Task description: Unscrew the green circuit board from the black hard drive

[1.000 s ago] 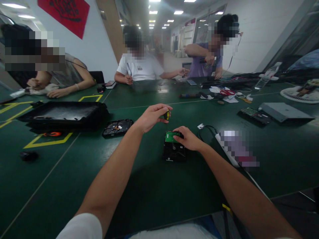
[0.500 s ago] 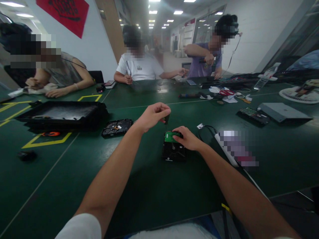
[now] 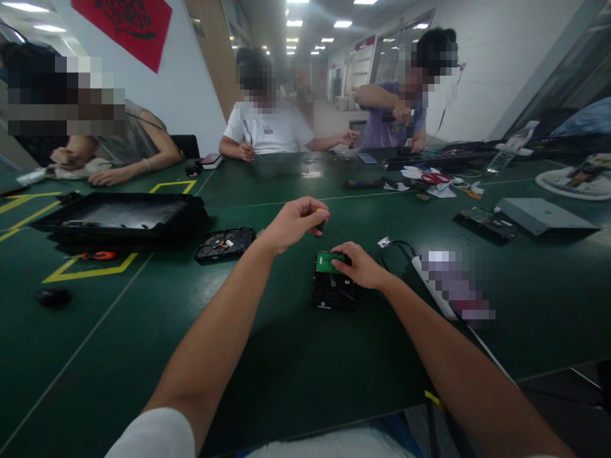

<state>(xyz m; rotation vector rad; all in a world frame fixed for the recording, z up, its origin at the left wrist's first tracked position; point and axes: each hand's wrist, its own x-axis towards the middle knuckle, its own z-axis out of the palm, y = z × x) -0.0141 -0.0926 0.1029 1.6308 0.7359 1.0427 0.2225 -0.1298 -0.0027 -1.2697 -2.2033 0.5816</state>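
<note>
A black hard drive (image 3: 334, 292) with a green circuit board (image 3: 325, 262) at its far end lies on the green table (image 3: 281, 356) in front of me. My left hand (image 3: 301, 219) pinches a small screwdriver (image 3: 321, 225) by its handle, upright above the drive's far edge. The thin shaft points down at the board; whether its tip touches is too small to tell. My right hand (image 3: 358, 264) is closed on the drive's right side, its thumb on the board and its other fingers round the far edge.
On the left are another hard drive (image 3: 225, 244), a black tray (image 3: 119, 216) and a mouse (image 3: 52, 296). A power strip (image 3: 433, 286), another drive (image 3: 485, 224) and a grey case (image 3: 547, 215) lie on the right. Three people sit across the table.
The screwdriver handle has turned slightly in my left hand's fingers, and a yellow end now shows at its top. My right hand and the hard drive have stayed in place.
</note>
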